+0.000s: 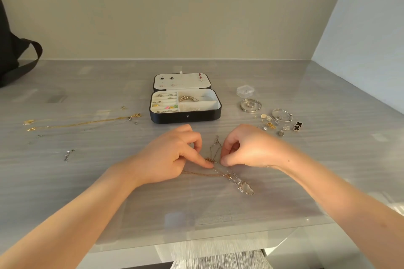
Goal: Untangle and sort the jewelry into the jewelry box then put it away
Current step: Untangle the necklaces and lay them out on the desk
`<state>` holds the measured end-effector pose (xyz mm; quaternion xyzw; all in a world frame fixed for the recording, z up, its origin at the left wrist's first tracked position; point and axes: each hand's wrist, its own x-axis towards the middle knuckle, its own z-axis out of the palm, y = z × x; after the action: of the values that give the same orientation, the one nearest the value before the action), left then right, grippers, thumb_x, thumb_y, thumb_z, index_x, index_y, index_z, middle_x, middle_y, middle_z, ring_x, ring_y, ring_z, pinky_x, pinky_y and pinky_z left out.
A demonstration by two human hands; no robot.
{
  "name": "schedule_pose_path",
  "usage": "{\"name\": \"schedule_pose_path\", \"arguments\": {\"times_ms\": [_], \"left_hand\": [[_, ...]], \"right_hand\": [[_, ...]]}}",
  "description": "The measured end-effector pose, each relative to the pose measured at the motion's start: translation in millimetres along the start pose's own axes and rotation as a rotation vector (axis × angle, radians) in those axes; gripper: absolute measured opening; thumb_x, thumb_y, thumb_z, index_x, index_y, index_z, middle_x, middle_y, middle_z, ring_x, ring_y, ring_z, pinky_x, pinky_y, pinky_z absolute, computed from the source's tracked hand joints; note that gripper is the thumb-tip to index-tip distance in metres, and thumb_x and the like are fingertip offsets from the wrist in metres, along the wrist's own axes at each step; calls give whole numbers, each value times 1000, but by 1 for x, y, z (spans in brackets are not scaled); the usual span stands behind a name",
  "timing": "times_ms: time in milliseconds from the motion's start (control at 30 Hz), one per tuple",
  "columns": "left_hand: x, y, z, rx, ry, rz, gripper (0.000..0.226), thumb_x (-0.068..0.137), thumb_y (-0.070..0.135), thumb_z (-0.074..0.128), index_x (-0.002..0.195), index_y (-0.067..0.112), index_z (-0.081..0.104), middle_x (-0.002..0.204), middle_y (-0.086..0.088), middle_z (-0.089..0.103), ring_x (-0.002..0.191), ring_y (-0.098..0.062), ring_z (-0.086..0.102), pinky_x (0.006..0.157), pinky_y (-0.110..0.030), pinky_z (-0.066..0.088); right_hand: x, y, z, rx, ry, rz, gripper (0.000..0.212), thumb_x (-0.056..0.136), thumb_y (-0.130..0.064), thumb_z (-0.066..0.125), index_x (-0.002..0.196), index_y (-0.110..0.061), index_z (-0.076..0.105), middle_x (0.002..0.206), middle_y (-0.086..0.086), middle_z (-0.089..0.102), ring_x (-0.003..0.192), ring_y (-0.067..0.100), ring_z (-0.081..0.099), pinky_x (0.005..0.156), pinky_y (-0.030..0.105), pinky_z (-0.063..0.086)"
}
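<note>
Two containers stand on the grey worktop (87, 181): an open black jewelry box (185, 117) with a white lining, and to its right a small clear plastic case (245, 90). The box's lid panel carries stud earrings. Its base holds rings in the left rolls and a beaded bracelet (188, 99) in the upper right compartment. Gold necklaces (83, 123) lie stretched out at the left, with bangles (250, 105) and loose earrings (282, 125) at the right. A black bag (15, 59) rests against the beige wall at far left. In front of the box, the left hand (172, 155) and right hand (244, 148), fingers curled, each pinch the tangled chains (215, 160) at a knot. The chains' clear pendant (246, 188) lies on the worktop nearer the person.
</note>
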<state>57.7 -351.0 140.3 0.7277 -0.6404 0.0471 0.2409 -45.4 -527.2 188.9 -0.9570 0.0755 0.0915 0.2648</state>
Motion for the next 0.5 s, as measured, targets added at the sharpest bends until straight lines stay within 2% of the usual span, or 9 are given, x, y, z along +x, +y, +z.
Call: {"name": "schedule_pose_path", "arguments": {"times_ms": [100, 167, 300, 400, 500], "left_hand": [[0, 1, 0, -19, -1, -8, 63, 67, -14, 45, 99, 33, 72, 83, 13, 43, 76, 1, 31, 71, -9, 28], [0, 1, -1, -29, -4, -12, 62, 68, -14, 46, 99, 34, 72, 83, 14, 44, 76, 1, 32, 70, -9, 28], [0, 1, 0, -49, -6, -18, 63, 67, -15, 48, 97, 34, 72, 83, 14, 45, 77, -1, 36, 70, -15, 31], [0, 1, 0, -60, 1, -20, 63, 65, -17, 50, 95, 33, 73, 82, 14, 46, 76, -1, 36, 69, -15, 32], [1, 1, -1, -69, 8, -23, 61, 65, -18, 52, 92, 32, 74, 82, 13, 47, 76, 0, 37, 69, -14, 32]], "right_hand": [[-2, 1, 3, -14, 50, 51, 9, 72, -18, 67, 63, -19, 67, 68, 7, 66, 55, 13, 50, 51, 21, 37], [-5, 3, 5, -29, 79, 76, 10, 72, -18, 66, 62, -17, 67, 72, 11, 70, 52, 14, 49, 49, 19, 36], [-12, 4, 4, -78, 139, 102, 21, 73, -20, 66, 54, -25, 59, 67, -1, 68, 61, 14, 57, 57, 22, 44], [-16, 9, 3, -87, 184, 123, 18, 72, -20, 65, 56, -25, 60, 61, -10, 59, 64, 12, 55, 62, 23, 46], [-20, 16, 0, -102, 209, 137, 10, 71, -20, 65, 61, -22, 65, 62, -10, 60, 65, 12, 56, 61, 22, 45]]}}
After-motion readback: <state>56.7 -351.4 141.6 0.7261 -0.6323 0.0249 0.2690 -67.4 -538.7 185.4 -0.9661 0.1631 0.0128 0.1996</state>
